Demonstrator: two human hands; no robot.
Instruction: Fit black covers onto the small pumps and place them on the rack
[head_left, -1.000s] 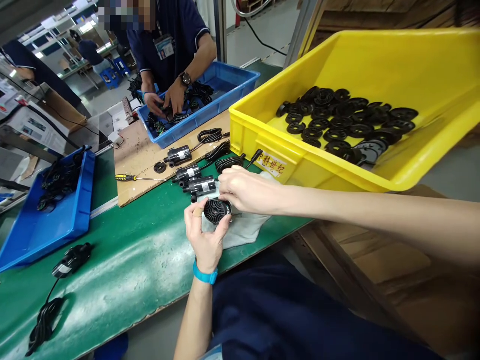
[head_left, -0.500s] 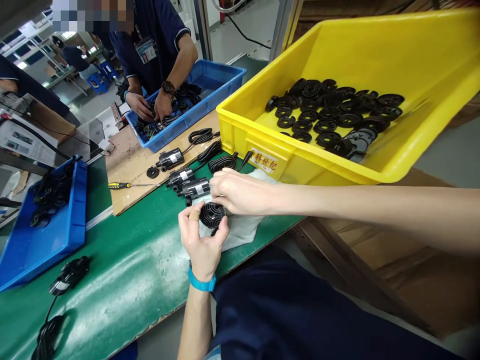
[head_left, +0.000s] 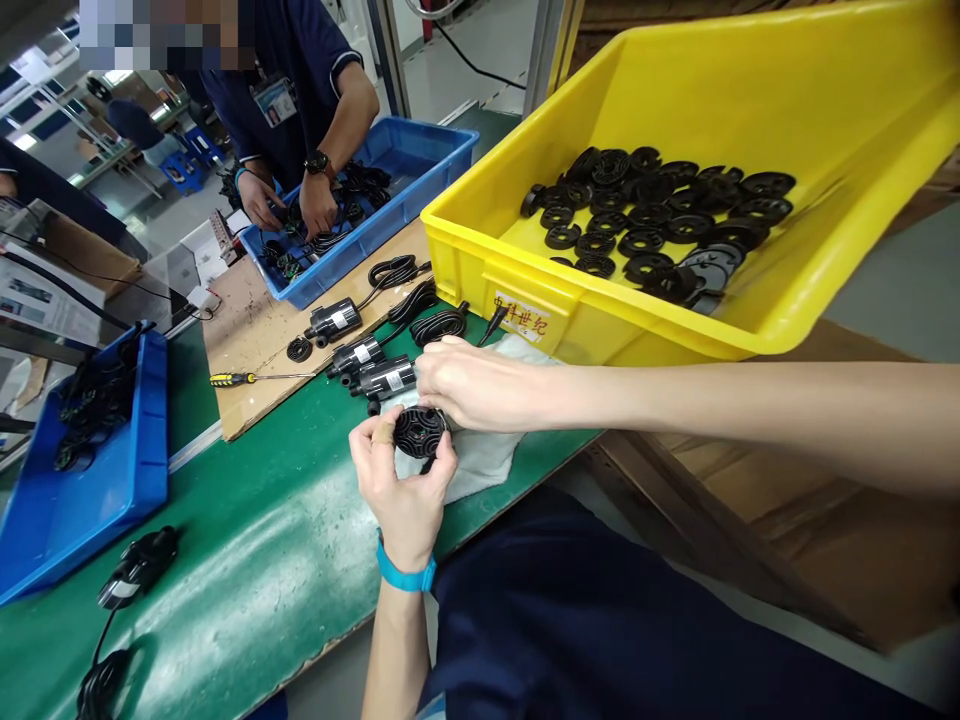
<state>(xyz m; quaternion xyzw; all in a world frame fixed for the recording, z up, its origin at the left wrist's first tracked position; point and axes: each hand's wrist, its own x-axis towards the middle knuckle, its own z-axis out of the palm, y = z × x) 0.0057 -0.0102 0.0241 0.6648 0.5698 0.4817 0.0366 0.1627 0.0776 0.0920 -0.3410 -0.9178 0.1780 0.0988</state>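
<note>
My left hand (head_left: 401,485) is closed around a round black ribbed pump cover (head_left: 420,430), held above a white cloth (head_left: 484,455) on the green belt (head_left: 247,560). My right hand (head_left: 472,385) is curled over the right side of the same part, fingers pressed on it; what lies under them is hidden. Just beyond my hands lie black cylindrical pumps (head_left: 379,375) with coiled cables (head_left: 439,325).
A yellow bin (head_left: 525,300) with several black round covers (head_left: 652,225) stands at the right. A co-worker's hands (head_left: 319,210) work in a blue tray (head_left: 420,190) at the back. A screwdriver (head_left: 240,378) lies on cardboard (head_left: 255,330). Another blue tray (head_left: 82,480) and a pump (head_left: 139,565) are left.
The view has shifted slightly. My hands stay together on the black cover, with the left fingers wrapped a little further round it.
</note>
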